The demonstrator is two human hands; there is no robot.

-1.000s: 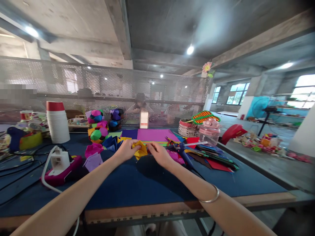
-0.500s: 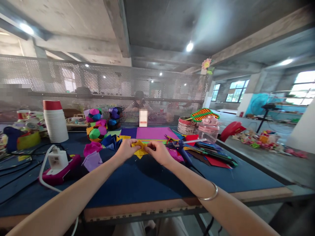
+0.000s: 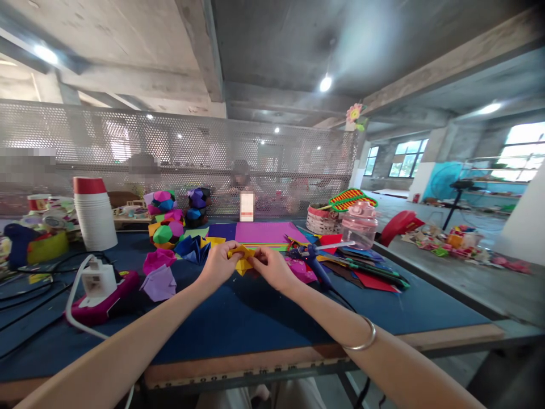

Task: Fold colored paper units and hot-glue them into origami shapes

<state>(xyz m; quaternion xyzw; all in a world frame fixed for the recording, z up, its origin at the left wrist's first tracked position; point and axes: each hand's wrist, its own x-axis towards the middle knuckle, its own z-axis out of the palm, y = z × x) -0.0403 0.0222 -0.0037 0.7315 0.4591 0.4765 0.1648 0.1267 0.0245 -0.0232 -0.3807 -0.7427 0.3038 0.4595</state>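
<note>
A folded piece of yellow paper point(image 3: 242, 264) is held between my two hands, above the dark blue tabletop point(image 3: 238, 329). My left hand point(image 3: 219, 262) pinches its left side with thumb and fingers. On the right side, the fingertips of my right hand point(image 3: 269, 266) are closed on the same paper. My fingers cover part of its folds. Just left of my left hand lie a blue folded paper piece point(image 3: 193, 249), a magenta one point(image 3: 159, 260) and a lilac one point(image 3: 159, 284). A blue glue gun point(image 3: 314, 262) rests close to the right of my right hand.
Multicoloured paper balls point(image 3: 167, 232) stand at the back left, near stacked paper cups point(image 3: 94, 218). A power strip point(image 3: 102, 301) with cables lies at left. Purple paper sheets point(image 3: 270, 232) lie behind my hands. At right are a clear bottle point(image 3: 360, 227), a woven basket point(image 3: 320, 220) and scissors point(image 3: 378, 271).
Both hands keep hold of the yellow paper, which has tilted slightly between the fingers. The left hand's fingers have curled a little further over it. The camera view has shifted slightly.
</note>
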